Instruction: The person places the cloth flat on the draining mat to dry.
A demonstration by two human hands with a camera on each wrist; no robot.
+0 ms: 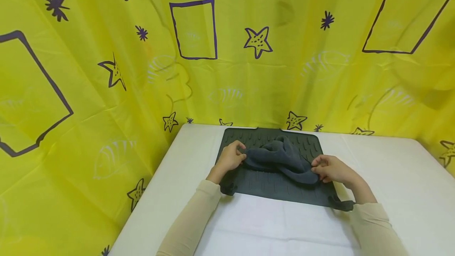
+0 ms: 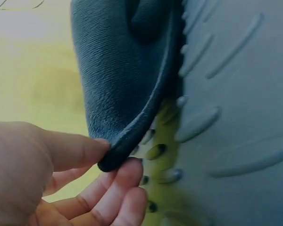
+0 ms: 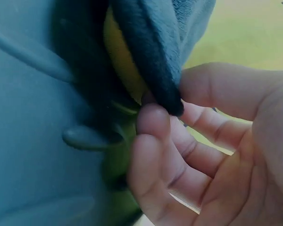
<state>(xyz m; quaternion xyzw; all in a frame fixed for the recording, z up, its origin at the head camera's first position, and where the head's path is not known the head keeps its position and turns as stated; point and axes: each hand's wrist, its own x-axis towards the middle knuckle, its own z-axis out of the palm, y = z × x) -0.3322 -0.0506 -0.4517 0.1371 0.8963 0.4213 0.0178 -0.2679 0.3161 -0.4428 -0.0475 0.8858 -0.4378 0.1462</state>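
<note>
A dark blue-grey plush cloth (image 1: 279,155) lies bunched in loose folds over a dark rubber mat (image 1: 259,187). At its left end, my left hand (image 1: 230,157) pinches a rounded corner of the cloth between thumb and fingers. My right hand (image 1: 334,169) pinches the opposite corner, down at the right side of the mat. Close up in the left wrist view, the cloth's edge (image 2: 146,113) stands beside the mat's raised ridges (image 2: 198,125). In the right wrist view a yellow patch (image 3: 120,56) shows under the cloth's edge.
The mat lies on a white table (image 1: 170,185), near its far edge, with dark tabs (image 1: 229,189) at its front corners. A white sheet (image 1: 256,224) covers the table's front. Behind hangs a yellow curtain (image 1: 231,78) printed with stars and frames.
</note>
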